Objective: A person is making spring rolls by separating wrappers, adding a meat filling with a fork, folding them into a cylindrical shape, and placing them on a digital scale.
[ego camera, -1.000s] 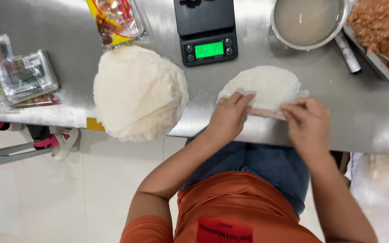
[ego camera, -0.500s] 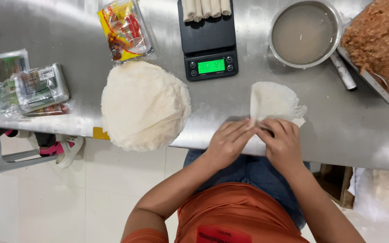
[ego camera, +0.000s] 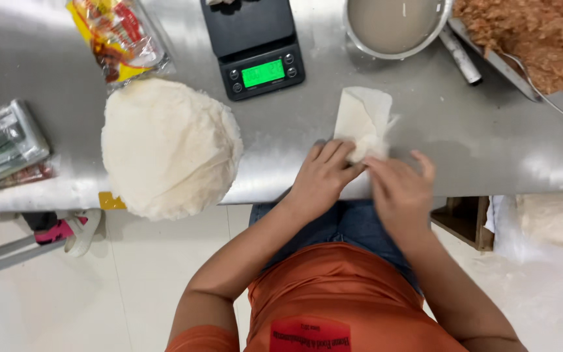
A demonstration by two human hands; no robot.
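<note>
Steel counter point(ego camera: 490, 143): yellow-red clear plastic snack packet point(ego camera: 120, 38) at far left edge; clear plastic package with grey contents point(ego camera: 2, 142) at left near edge. Red rectangular label point(ego camera: 309, 334) on orange shirt. Black digital scale point(ego camera: 255, 47) far centre, green display lit. Round stack of white wrapper sheets point(ego camera: 169, 146) overhangs near edge, left of hands. Thin white wrapper, folded point(ego camera: 361, 120), lies right of centre, near end under fingertips. Left hand point(ego camera: 324, 173) and right hand point(ego camera: 400, 186) close together, both pinching wrapper's near end.
</note>
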